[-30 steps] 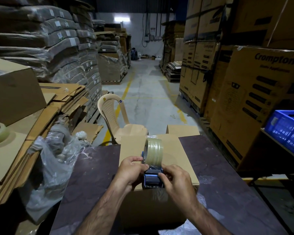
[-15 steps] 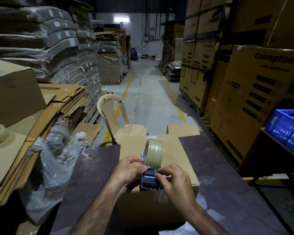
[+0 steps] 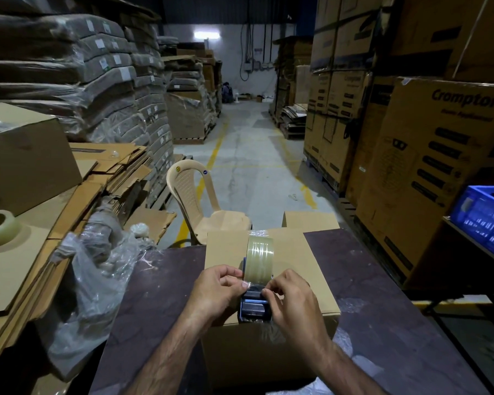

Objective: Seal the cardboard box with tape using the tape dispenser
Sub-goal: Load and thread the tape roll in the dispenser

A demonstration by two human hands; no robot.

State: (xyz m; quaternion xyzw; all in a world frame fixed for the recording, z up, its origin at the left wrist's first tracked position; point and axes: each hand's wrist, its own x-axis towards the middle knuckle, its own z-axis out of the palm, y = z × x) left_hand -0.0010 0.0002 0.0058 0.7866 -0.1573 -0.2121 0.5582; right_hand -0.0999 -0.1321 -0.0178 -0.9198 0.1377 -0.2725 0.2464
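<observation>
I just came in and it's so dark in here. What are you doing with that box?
A person is getting ready to tape a cardboard box shut on a dark table. A tape dispenser sits on top of the box. The left hand and the right hand are both pinching at the tape by the roll, seemingly to free its end.

The dispenser (image 3: pixel 253 305) sat mostly buried between the left hand (image 3: pixel 216 292) and right hand (image 3: pixel 293 303), its blade out of sight. Whether the pinching fingertips gripped a tape end was too small to tell. The box (image 3: pixel 297 260) hid its top seam beneath them. The crate (image 3: pixel 485 215) ran off the right edge, and a far figure (image 3: pixel 227 91) was only a blur.
</observation>
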